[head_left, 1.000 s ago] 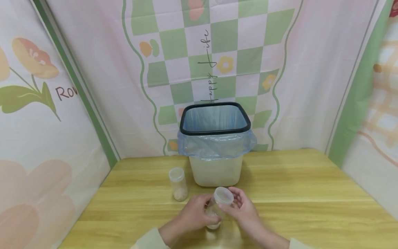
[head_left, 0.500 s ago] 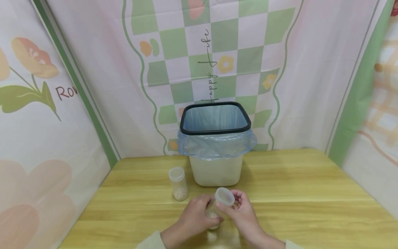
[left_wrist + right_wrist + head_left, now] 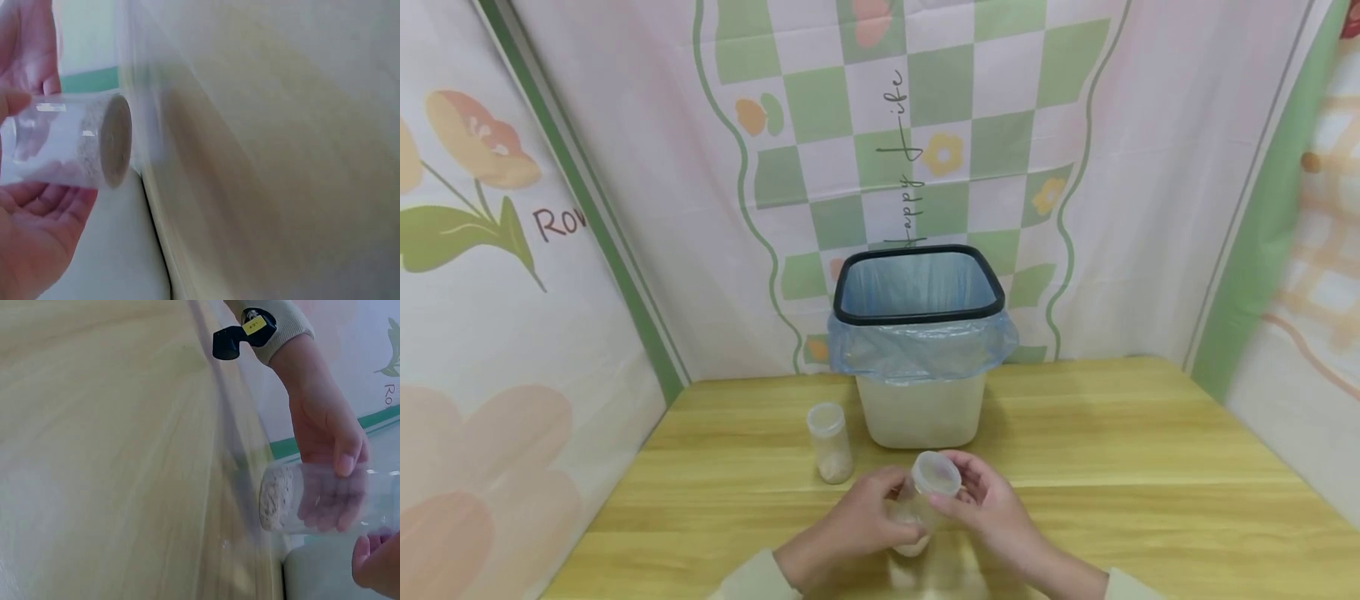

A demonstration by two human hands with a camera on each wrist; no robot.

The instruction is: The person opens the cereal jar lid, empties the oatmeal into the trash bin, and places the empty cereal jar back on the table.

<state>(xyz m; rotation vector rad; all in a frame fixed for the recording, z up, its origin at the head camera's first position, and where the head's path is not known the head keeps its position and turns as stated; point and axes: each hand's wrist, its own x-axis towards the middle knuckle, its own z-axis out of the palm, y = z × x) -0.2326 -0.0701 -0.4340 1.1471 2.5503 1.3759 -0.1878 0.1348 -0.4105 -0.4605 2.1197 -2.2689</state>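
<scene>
A clear lidded jar (image 3: 925, 510) leans in front of the bin, its top tilted to the right and pale flaky bits (image 3: 277, 499) gathered at its base. My left hand (image 3: 859, 518) grips the lower body, thumb on the near side and fingers behind, seen through the wall in the right wrist view. Up at the translucent lid (image 3: 937, 473), my right hand (image 3: 996, 508) holds the rim, with the thumb in front and the fingers curled round the far side. A second lidded clear jar (image 3: 831, 446), also with pale bits low inside, stands upright to the left.
Behind the hands stands a whitish bin (image 3: 925, 417) with a black rim and a blue liner (image 3: 917, 354) folded over its sides. Everything rests on a wood-grain table (image 3: 1097, 450). Printed curtains (image 3: 625, 150) enclose the left, back and right.
The held jar and both hands shift slightly right, then back left. Both hands keep their grip. The second jar and the bin stay still.
</scene>
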